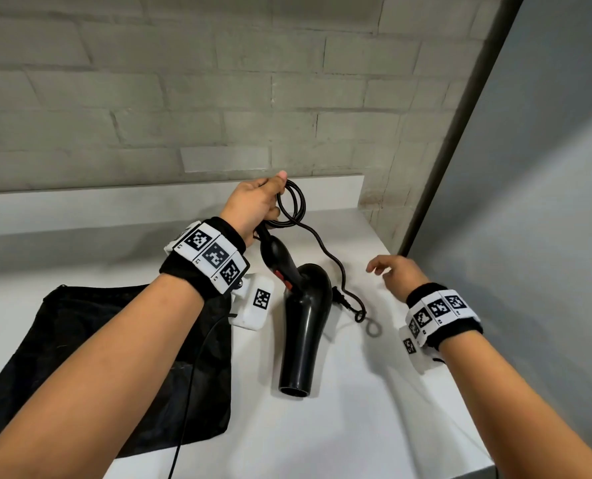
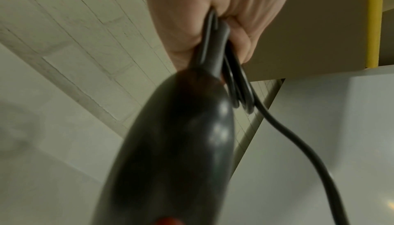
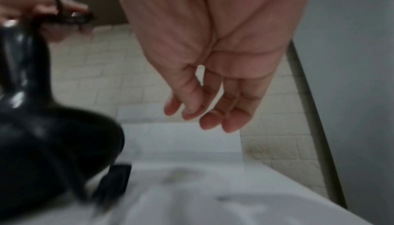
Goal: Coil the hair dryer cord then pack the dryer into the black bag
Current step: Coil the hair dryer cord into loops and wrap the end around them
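Left hand (image 1: 253, 205) raised above white surface (image 1: 356, 409), fingers curled around loops of black power cord (image 1: 293, 202) and top of handle of glossy black plastic hair dryer (image 1: 305, 326). Dryer hangs nozzle down, mouth at surface. Loose cord end with plug (image 1: 339, 295) lies beside dryer. Right hand (image 1: 396, 271) empty, fingers relaxed, near plug. Flat black fabric bag (image 1: 97, 340) lies left of dryer.

My left hand (image 1: 253, 205) raised over counter (image 1: 356, 409), gripping cord (image 1: 293, 202) loops; dryer (image 1: 301, 326) hangs below; bag (image 1: 80, 340) lies on counter at left; my right hand (image 1: 396, 274) right of dryer; plug (image 1: 339, 297) between.
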{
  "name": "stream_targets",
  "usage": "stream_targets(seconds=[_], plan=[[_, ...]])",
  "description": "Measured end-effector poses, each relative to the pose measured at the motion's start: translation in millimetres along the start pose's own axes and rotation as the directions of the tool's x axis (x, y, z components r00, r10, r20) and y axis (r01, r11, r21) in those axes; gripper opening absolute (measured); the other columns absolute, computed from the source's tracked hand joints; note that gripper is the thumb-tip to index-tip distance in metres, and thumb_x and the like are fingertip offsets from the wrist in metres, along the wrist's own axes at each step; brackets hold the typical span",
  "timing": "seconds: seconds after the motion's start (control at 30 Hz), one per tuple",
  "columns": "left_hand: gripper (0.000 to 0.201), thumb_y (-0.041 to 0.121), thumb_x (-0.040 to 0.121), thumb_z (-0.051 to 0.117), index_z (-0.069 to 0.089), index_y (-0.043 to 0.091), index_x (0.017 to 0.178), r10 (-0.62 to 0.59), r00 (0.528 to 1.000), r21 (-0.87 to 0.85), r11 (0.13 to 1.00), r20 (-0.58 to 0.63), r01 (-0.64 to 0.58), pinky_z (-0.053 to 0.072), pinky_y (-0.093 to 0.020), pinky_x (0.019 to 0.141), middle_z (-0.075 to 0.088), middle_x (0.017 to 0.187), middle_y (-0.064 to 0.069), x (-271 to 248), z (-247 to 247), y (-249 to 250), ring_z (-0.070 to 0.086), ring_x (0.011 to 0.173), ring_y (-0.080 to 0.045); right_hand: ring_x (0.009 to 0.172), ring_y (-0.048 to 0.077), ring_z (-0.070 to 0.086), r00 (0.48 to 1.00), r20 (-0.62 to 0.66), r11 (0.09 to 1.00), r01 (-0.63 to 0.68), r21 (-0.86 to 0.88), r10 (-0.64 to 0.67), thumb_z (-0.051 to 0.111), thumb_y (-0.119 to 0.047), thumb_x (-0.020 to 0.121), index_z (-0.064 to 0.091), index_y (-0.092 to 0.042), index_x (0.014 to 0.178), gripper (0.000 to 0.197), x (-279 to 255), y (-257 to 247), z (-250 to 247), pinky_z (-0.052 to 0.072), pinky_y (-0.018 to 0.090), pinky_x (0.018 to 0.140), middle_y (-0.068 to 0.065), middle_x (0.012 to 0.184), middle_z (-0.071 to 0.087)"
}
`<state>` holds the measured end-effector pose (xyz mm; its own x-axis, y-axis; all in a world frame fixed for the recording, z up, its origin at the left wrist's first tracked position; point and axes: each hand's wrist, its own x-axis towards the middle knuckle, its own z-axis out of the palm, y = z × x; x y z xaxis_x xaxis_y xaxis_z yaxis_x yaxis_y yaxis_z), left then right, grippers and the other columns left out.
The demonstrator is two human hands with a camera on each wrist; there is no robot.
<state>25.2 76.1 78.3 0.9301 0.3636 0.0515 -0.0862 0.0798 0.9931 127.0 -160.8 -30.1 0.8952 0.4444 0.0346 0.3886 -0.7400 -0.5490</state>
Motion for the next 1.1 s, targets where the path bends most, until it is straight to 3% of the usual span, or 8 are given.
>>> stream_targets(seconds=[0.17,0.4,0.5,0.6,0.7,0.8,1.0,1.1], plan=[[0.030,0.029,0.095,0.046,0.041,0.016,0.068,-0.011,1.000,-0.009,1.000,0.026,0.011,0.013,-0.012,0.031,0.023,0.032,0.013,-1,6,1,0.017,0.028,0.000,0.077,0.000,0.046,0.928,0.362,0.980,0.147,-0.130,-0.091,0.059,0.007,0.076,0.058,-0.026,0.114,0.050,-6,-3,21,0.038,0.010,0.067,-0.007,0.099,0.041],[0.032,0.030,0.096,0.043,0.043,0.014,0.068,-0.031,0.998,-0.042,0.999,0.053,0.033,0.012,-0.012,0.032,0.022,0.032,0.014,-1,11,3,0.016,0.029,0.001,0.097,0.016,0.057,0.881,0.458,0.941,0.247,-0.233,-0.118,0.060,0.010,0.069,0.060,-0.031,0.080,0.042,-7,-7,41,0.048,0.025,0.082,-0.005,0.112,0.054],[0.033,0.031,0.096,0.042,0.043,0.014,0.068,-0.053,0.996,-0.050,0.997,0.070,0.056,0.013,-0.012,0.031,0.023,0.032,0.016,-2,14,4,0.017,0.029,0.000,0.081,0.014,0.055,0.864,0.461,0.889,0.359,-0.286,-0.200,0.058,0.006,0.074,0.065,-0.017,0.089,0.029,-7,-6,44,0.049,0.024,0.071,-0.001,0.107,0.049],[0.033,0.032,0.096,0.042,0.044,0.014,0.068,-0.066,0.994,-0.045,0.997,0.084,0.070,0.014,-0.012,0.031,0.023,0.032,0.014,-3,14,5,0.018,0.029,0.000,0.108,0.028,0.052,0.876,0.411,0.814,0.421,-0.400,-0.251,0.053,-0.004,0.082,0.061,-0.013,0.109,0.030,-1,-4,44,0.042,0.032,0.089,0.013,0.127,0.049],[0.034,0.033,0.096,0.041,0.045,0.014,0.068,-0.077,0.993,-0.046,0.996,0.085,0.081,0.014,-0.012,0.031,0.022,0.032,0.014,-2,11,6,0.017,0.028,0.000,0.120,0.032,0.047,0.945,0.191,0.917,0.310,-0.249,-0.267,0.044,0.008,0.085,0.064,-0.008,0.108,0.034,3,-7,37,0.034,0.013,0.088,0.013,0.141,0.036],[0.035,0.034,0.096,0.041,0.044,0.015,0.067,-0.084,0.993,-0.052,0.995,0.086,0.088,0.015,-0.012,0.030,0.021,0.033,0.015,-2,9,5,0.017,0.028,0.000,0.103,0.038,0.057,0.957,-0.170,0.972,0.236,-0.012,-0.235,0.043,0.015,0.083,0.068,0.001,0.088,0.029,8,-11,25,0.028,0.009,0.082,0.025,0.115,0.056],[0.038,0.035,0.097,0.040,0.045,0.013,0.066,-0.094,0.992,-0.078,0.992,0.081,0.100,0.014,-0.013,0.031,0.021,0.032,0.014,-1,12,5,0.017,0.028,0.000,0.081,0.016,0.058,0.784,-0.579,0.847,0.450,0.282,-0.223,0.045,0.002,0.088,0.065,0.002,0.092,0.020,4,-57,-21,0.049,0.019,0.079,0.007,0.092,0.059],[0.040,0.037,0.096,0.040,0.047,0.013,0.065,-0.104,0.993,-0.064,0.992,0.056,0.108,0.014,-0.013,0.033,0.021,0.033,0.014,-2,15,5,0.018,0.028,-0.002,0.073,-0.004,0.059,0.713,-0.669,0.745,0.559,0.363,-0.209,0.045,-0.006,0.087,0.064,-0.007,0.095,0.020,-5,-83,-37,0.049,0.008,0.069,0.006,0.094,0.059]])
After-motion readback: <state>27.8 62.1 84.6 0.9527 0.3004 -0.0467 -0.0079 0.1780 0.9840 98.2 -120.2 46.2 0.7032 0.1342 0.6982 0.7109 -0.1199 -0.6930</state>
